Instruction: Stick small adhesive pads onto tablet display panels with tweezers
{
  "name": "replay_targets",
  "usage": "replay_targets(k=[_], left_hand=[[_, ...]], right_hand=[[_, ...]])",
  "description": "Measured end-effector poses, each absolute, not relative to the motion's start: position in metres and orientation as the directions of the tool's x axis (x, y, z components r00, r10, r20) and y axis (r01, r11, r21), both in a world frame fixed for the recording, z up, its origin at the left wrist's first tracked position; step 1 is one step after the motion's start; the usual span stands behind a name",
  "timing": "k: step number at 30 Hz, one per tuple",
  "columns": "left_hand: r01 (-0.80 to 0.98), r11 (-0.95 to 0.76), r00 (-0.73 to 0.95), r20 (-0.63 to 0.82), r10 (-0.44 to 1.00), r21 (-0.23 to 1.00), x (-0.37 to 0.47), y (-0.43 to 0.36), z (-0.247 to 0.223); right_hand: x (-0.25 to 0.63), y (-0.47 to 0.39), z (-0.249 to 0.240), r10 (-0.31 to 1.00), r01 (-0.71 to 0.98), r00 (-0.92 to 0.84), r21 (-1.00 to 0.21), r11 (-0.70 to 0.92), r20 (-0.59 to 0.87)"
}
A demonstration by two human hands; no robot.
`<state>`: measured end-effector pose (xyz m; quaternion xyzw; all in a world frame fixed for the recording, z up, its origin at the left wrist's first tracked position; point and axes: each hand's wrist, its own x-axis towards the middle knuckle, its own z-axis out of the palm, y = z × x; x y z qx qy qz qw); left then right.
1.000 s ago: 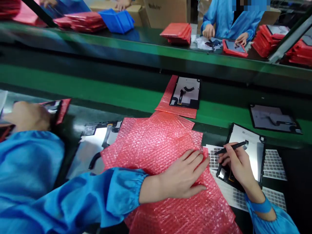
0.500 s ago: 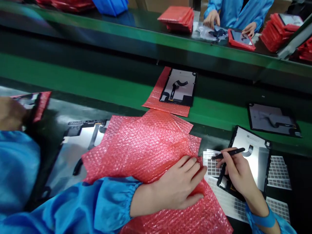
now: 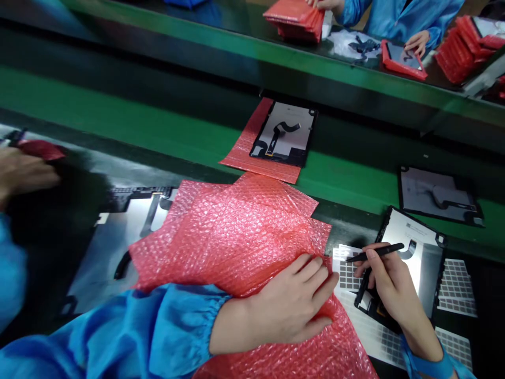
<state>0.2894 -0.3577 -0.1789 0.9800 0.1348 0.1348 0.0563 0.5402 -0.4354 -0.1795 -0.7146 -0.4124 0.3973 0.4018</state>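
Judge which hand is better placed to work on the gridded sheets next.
Likely the right hand: it holds a black tool, tip over a gridded sheet; the left hand rests on red bubble wrap.

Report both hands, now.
Left hand: open, resting on the bubble wrap, not gripping that I can see.
Right hand: closed, holding the black tool.

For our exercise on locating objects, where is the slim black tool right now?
In the head view, the slim black tool is at right, held in the right hand, its tip over a gridded white sheet beside the silver panel.
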Motion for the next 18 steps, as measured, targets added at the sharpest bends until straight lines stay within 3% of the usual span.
replay_targets(k=[18], left_hand=[[0.246,-0.956,0.925,0.256,0.28,0.157,0.2906,-0.3567,-0.1793]], right_hand=[[0.5385,-0.4281,-0.1753,0.909,0.274,0.326,-0.894,-0.355,-0.261]])
